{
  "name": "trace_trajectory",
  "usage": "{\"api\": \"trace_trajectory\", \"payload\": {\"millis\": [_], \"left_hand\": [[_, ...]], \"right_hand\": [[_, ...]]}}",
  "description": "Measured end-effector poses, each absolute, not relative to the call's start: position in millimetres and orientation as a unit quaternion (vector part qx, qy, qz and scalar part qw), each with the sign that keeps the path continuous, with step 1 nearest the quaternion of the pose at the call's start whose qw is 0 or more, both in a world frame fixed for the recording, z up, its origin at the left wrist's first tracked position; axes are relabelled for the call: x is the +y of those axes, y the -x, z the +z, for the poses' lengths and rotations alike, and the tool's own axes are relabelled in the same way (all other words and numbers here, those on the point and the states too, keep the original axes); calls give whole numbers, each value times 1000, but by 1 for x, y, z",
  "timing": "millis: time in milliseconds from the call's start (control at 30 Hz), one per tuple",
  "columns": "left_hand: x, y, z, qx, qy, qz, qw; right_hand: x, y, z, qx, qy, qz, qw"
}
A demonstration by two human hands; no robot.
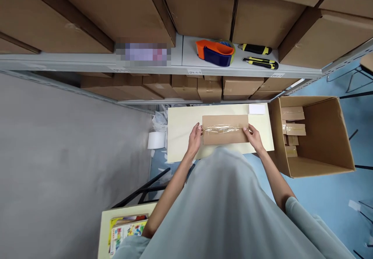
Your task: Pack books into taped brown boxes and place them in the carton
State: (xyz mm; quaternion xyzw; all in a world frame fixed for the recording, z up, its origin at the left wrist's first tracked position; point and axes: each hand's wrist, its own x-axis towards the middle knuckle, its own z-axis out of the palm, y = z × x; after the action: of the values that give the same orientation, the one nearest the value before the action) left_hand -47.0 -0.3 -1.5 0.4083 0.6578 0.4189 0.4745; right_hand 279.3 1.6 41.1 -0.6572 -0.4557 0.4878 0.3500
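A flat brown cardboard box (224, 136) with clear, shiny tape along its middle lies across the pale yellow table (182, 134). My left hand (194, 138) grips the box's left end, the thumb in view and some fingers hidden behind the edge. At the opposite end, my right hand (253, 136) holds the box with its thumb on top near the tape's end. A small white card or label stack (257, 109) sits just beyond the right end of the box.
To the right stands a large open carton (323, 142) with several taped small boxes (295, 129) inside. On the shelf (186, 63) are an orange and blue tape dispenser (215, 52) and two yellow-black utility knives (260, 63). A white roll (156, 140) lies left. Books (126, 233) rest lower left.
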Motion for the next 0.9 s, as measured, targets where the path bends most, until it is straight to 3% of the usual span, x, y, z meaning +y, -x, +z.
{"api": "trace_trajectory", "payload": {"millis": [233,533,900], "left_hand": [[-4,32,5,674,-316,479,465],[-13,21,-14,703,-255,459,479],[-10,18,11,700,-288,422,500]], "right_hand": [[1,-301,26,-469,645,463,387],[-9,-311,-2,-459,640,488,376],[2,-319,22,-496,622,505,335]]}}
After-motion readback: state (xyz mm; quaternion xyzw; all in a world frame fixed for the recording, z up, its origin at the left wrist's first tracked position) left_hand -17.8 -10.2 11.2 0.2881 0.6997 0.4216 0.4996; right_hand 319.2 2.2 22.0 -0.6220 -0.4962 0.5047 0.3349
